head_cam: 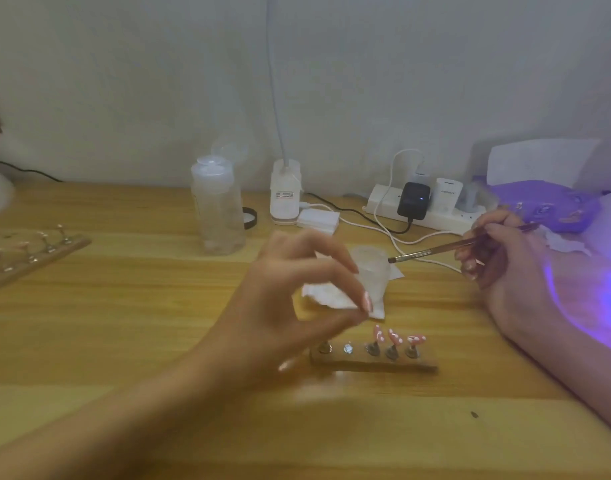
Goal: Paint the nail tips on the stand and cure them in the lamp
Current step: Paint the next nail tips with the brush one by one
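A wooden stand [373, 362] lies on the desk in front of me. Three pink nail tips with white dots [395, 336] sit on its right pegs, and its two left pegs are bare. My left hand [290, 303] hovers just above the stand's left end with thumb and forefinger meeting in a pinch; I see nothing between them. My right hand [504, 261] grips a thin brush [446, 247], whose bristles point left beside a small clear cup [370, 268]. The curing lamp [546, 202] glows violet at the far right.
A crumpled tissue [328, 296] lies under the cup. A second stand with nail tips [30, 254] is at the left. A clear bottle [219, 209], a white lamp base [286, 195], a power strip [428, 209] and cables line the back wall.
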Motion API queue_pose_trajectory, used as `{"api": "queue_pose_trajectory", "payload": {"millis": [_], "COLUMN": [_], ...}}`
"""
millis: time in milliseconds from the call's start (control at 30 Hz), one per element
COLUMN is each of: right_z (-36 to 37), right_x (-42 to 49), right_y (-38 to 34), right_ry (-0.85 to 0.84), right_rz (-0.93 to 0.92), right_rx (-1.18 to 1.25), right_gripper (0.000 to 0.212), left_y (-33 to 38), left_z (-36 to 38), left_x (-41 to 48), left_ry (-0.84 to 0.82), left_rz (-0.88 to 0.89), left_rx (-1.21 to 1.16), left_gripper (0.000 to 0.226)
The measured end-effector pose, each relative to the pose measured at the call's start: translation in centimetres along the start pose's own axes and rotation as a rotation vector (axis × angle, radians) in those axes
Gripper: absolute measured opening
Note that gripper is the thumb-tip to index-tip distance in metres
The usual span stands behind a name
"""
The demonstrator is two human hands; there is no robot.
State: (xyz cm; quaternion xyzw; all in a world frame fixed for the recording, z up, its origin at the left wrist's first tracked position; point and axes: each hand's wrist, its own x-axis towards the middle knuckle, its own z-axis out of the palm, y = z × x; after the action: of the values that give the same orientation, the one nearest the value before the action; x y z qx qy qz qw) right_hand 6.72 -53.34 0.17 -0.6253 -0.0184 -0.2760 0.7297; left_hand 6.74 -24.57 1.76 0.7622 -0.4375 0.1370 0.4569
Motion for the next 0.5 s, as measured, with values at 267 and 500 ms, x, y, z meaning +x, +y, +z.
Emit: {"api": "queue_pose_trajectory", "payload": {"millis": [267,500], "right_z": [-0.1,-0.2], "right_x": [-0.1,-0.1], "right_y": [0.1,0.1], "right_ry": [-0.019,0.005], "right_rz": [-0.007,0.005], "right_rx": [-0.016,-0.02], "right_gripper": [0.053,0.054], "left_y": [-0.4,-0.1], "left_z": [1.2,1.2], "left_x": [-1.7,-1.5], "left_ry": [-0.12,-0.202], "left_rz": [-0.133,-0.314], "left_rx": [0.153,0.048], "left_gripper": [0.01,0.017]}}
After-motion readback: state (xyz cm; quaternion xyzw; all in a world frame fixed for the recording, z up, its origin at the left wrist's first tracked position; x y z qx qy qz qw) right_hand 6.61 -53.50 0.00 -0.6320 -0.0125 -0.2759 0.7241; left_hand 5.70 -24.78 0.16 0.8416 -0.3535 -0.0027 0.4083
